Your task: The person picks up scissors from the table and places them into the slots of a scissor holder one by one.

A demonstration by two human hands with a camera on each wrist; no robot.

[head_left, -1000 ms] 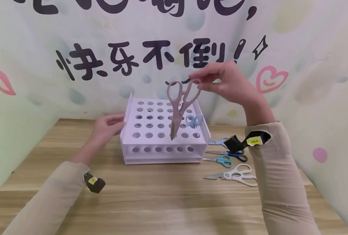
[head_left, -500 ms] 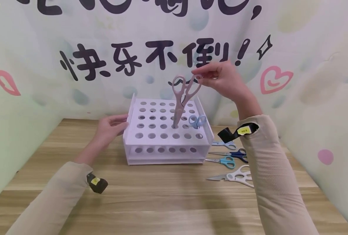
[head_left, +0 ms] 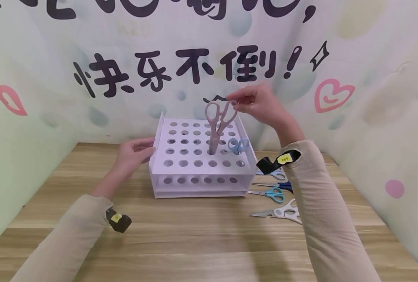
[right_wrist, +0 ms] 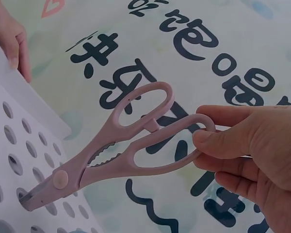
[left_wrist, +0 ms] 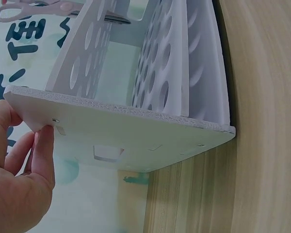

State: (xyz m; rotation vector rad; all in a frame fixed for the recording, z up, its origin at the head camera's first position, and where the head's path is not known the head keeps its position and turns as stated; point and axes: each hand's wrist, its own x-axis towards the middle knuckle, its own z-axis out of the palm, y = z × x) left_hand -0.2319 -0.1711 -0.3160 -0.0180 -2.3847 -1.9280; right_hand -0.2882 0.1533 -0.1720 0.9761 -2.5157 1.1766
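Note:
My right hand (head_left: 256, 102) pinches one handle loop of pink kitchen scissors (right_wrist: 104, 160) between thumb and fingers. The scissors point down, their blade end inside a hole of the white rack (head_left: 203, 170). In the left wrist view, the blade tips (left_wrist: 117, 18) show below the rack's top plate. My left hand (head_left: 133, 152) holds the rack's left side panel (left_wrist: 111, 131) by its edge. Small light-blue scissors (head_left: 238, 145) stand in another hole, to the right, handles up.
On the table right of the rack lie turquoise scissors (head_left: 274, 194), white kitchen scissors (head_left: 283, 212), dark-blue scissors (head_left: 286, 186) and light-blue scissors (head_left: 276, 174), partly behind my right sleeve and wrist strap. A printed cloth (head_left: 131, 113) hangs behind the rack.
My right hand has lowered the pink scissors from above the rack so that the blades now pass into a hole. My left hand keeps its hold on the rack.

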